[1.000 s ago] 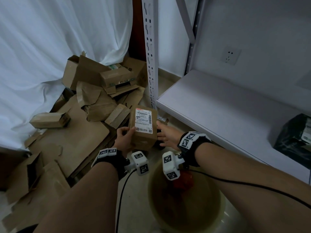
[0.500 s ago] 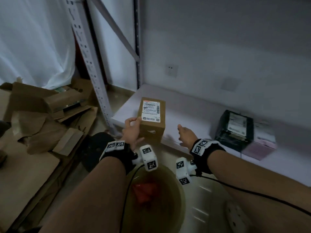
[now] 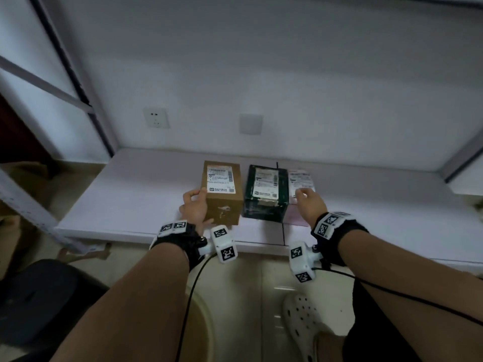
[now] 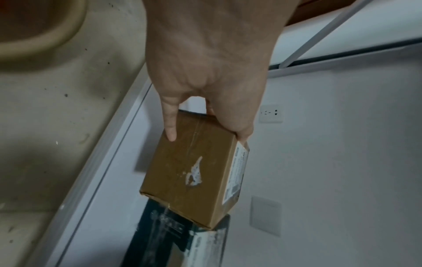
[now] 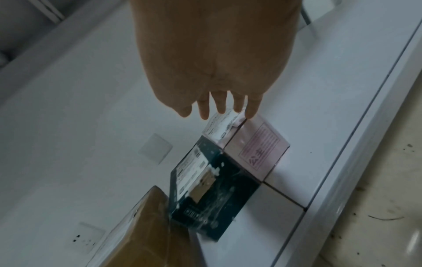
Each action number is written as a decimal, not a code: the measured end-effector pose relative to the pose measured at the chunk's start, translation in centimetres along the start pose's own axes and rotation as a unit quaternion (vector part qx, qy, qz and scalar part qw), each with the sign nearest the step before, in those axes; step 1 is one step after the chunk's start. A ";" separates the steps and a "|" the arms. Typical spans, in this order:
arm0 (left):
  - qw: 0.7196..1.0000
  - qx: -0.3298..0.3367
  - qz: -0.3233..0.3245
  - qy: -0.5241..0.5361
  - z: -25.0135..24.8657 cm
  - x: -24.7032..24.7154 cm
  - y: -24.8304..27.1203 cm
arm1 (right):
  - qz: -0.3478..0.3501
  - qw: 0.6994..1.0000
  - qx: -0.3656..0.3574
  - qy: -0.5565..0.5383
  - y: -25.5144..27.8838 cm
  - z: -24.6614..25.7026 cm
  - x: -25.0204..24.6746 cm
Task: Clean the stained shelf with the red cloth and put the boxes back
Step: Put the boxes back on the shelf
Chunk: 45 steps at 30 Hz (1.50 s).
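Note:
A brown cardboard box [image 3: 222,192] with a white label stands on the white shelf [image 3: 136,194], right beside a dark green box [image 3: 265,194]. My left hand [image 3: 196,207] grips the brown box [image 4: 196,173] by its left end, thumb on the front face. A pale pink box [image 3: 300,181] stands to the right of the green one. My right hand [image 3: 309,202] reaches over the pink box [image 5: 255,150] with straight fingers [image 5: 220,106] at its far top edge and holds nothing. The red cloth is not in view.
A beige basin's rim [image 4: 57,36] sits on the tiled floor below the shelf's front edge. A white clog [image 3: 303,325] is on my foot at lower right. A grey rack upright [image 3: 31,207] stands at the left. A wall socket [image 3: 156,118] is behind the shelf.
My left hand has carried the brown box from the shelf's left front rightward and set it against the green box. My right hand has moved right to the pink box.

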<state>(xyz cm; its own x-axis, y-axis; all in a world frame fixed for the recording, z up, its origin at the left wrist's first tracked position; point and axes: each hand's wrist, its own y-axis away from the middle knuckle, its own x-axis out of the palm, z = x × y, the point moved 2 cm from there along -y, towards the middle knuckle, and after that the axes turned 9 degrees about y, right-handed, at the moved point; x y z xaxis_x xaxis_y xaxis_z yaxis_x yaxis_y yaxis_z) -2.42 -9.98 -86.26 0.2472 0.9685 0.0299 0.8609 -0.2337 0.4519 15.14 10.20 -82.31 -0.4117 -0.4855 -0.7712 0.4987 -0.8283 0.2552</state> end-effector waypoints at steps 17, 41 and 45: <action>0.980 0.035 -0.042 -0.192 1.4 3.4 -2.9 | 0.026 0.996 0.060 -0.057 -5.5 -3.2 1.6; 0.903 0.092 0.089 -0.410 -1.0 0.5 1.6 | 0.006 0.992 -0.070 0.109 -0.4 0.5 0.5; 0.897 0.091 0.108 -0.418 0.3 0.8 1.5 | 0.017 0.992 -0.042 0.121 -0.8 -0.2 1.0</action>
<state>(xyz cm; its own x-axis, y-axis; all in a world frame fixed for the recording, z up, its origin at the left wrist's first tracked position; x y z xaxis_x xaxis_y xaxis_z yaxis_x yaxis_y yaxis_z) -0.83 -9.58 -85.85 0.5987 0.5139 -0.6144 0.7925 -0.4913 0.3614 14.46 10.47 -83.40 -0.2042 -0.4227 -0.8829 0.5744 -0.7821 0.2416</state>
